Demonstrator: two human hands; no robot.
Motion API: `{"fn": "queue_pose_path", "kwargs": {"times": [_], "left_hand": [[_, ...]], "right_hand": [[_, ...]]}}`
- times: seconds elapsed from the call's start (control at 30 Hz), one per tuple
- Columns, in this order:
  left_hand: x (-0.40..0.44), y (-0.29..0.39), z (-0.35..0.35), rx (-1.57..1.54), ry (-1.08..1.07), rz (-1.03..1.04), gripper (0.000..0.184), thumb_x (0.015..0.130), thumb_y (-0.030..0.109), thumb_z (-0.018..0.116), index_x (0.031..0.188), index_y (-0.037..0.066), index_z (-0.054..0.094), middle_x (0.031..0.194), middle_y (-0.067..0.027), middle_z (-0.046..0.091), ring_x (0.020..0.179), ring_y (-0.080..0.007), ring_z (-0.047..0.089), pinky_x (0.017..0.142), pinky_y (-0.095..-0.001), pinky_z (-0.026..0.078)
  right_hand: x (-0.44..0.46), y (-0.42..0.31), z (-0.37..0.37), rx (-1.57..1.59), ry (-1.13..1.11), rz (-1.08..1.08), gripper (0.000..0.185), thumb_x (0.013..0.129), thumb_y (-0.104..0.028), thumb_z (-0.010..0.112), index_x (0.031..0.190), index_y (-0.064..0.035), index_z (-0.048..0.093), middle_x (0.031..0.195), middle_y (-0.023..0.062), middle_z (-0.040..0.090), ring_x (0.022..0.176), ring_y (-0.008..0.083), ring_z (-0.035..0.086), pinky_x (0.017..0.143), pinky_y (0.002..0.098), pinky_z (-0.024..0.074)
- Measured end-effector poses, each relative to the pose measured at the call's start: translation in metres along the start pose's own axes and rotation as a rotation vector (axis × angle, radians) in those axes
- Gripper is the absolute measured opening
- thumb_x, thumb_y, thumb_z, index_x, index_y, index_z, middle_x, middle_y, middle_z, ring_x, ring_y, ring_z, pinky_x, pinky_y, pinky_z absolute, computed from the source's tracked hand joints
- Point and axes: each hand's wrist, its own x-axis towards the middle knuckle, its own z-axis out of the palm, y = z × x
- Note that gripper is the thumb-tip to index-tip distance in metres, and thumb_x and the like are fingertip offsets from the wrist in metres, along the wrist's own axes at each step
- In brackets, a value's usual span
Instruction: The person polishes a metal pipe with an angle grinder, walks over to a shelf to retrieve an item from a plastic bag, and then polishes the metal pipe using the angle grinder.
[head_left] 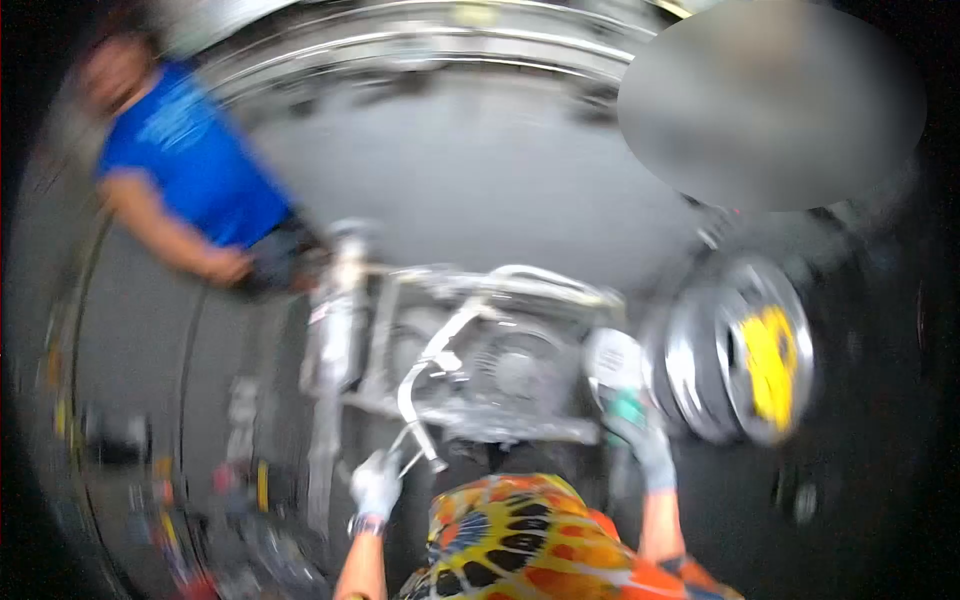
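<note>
The picture is blurred. My left hand (377,487), in a pale glove, is closed at the lower centre on something I cannot make out; a thin pale rod shows at its fingers. Just beyond it, a bent silver metal tube (440,345) lies across a rectangular metal frame (385,335) that surrounds round parts. On the right side, my right hand (650,450), also in a pale glove, is closed around a green and white object (617,370), whose white round end points away from me, beside the frame's right edge.
Silver wheels (700,365) stand at the right, with a yellow piece (770,365) on the outer one. A person in a blue shirt (195,165) stands at the upper left. Blurred tools and parts (180,540) lie at the lower left. Metal rails (430,40) cross the far side.
</note>
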Motion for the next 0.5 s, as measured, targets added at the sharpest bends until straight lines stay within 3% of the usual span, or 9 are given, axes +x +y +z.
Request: {"fn": "queue_pose_path", "kwargs": {"times": [0.03,0.07,0.1,0.13,0.17,0.23,0.4,0.5], "left_hand": [[0.003,-0.005,0.002,0.032,-0.116,-0.12,0.041,0.102,0.046,0.058,0.094,0.008,0.071,0.093,-0.0223,0.073,0.09,-0.0447,0.07,0.078,-0.0544,0.055],[0.001,-0.009,0.004,0.092,-0.11,-0.06,0.04,0.102,0.048,0.057,0.098,0.011,0.072,0.092,-0.0206,0.074,0.09,-0.0431,0.071,0.078,-0.0537,0.055],[0.001,-0.006,0.005,0.096,-0.129,-0.093,0.039,0.103,0.048,0.056,0.098,0.012,0.073,0.092,-0.0187,0.075,0.088,-0.0411,0.073,0.077,-0.0541,0.056],[0.0,-0.015,0.016,0.123,-0.085,-0.023,0.039,0.103,0.049,0.056,0.097,0.014,0.073,0.089,-0.0157,0.076,0.084,-0.0402,0.074,0.074,-0.0547,0.057],[0.001,0.005,0.0,0.062,-0.152,-0.149,0.045,0.1,0.054,0.057,0.101,0.013,0.075,0.094,-0.017,0.076,0.088,-0.0406,0.073,0.079,-0.0527,0.057],[0.004,-0.006,0.009,-0.028,-0.133,-0.129,0.045,0.098,0.054,0.06,0.108,0.013,0.074,0.099,-0.0186,0.075,0.092,-0.0406,0.073,0.078,-0.0523,0.058],[-0.052,0.011,-0.022,-0.008,0.235,-0.124,0.055,0.093,0.05,0.065,0.129,0.009,0.067,0.131,-0.0166,0.063,0.118,-0.0375,0.061,0.096,-0.0565,0.05],[-0.093,0.004,-0.007,-0.108,0.703,0.076,0.039,0.092,0.04,0.069,0.118,0.012,0.068,0.12,-0.0132,0.064,0.11,-0.034,0.061,0.089,-0.0533,0.051]], "right_hand": [[0.0,0.035,-0.015,-0.016,0.12,-0.068,0.051,0.086,-0.013,0.081,0.133,-0.0019,0.065,0.115,0.0064,0.07,0.101,0.0178,0.067,0.09,0.0319,0.0555],[0.0,0.041,-0.03,-0.071,0.047,-0.109,0.054,0.089,-0.012,0.078,0.14,-0.0044,0.062,0.121,0.0041,0.068,0.106,0.0172,0.066,0.093,0.0322,0.0543],[-0.015,0.036,-0.019,0.04,0.193,-0.138,0.051,0.092,-0.017,0.076,0.14,-0.0042,0.063,0.122,0.0034,0.067,0.108,0.0178,0.065,0.095,0.0331,0.0528],[-0.027,0.029,-0.009,0.133,0.256,-0.106,0.051,0.095,-0.023,0.073,0.141,-0.0036,0.062,0.113,0.0031,0.068,0.1,0.0186,0.066,0.09,0.0347,0.0535],[-0.034,0.028,-0.004,0.143,0.299,-0.142,0.051,0.095,-0.023,0.073,0.14,-0.0036,0.062,0.113,0.0031,0.068,0.099,0.0185,0.065,0.09,0.0347,0.0535],[-0.038,0.021,0.018,0.109,0.284,-0.208,0.05,0.095,-0.024,0.073,0.14,-0.0036,0.062,0.112,0.0031,0.068,0.099,0.0185,0.065,0.09,0.0347,0.0535],[-0.044,0.018,0.075,0.064,0.137,-0.263,0.049,0.096,-0.025,0.073,0.139,-0.0036,0.062,0.11,0.0032,0.068,0.097,0.0184,0.065,0.089,0.0346,0.0533],[-0.047,0.02,0.105,0.075,0.0,-0.268,0.049,0.096,-0.025,0.072,0.139,-0.0036,0.062,0.109,0.0033,0.068,0.097,0.0183,0.065,0.088,0.0346,0.0532]]}}
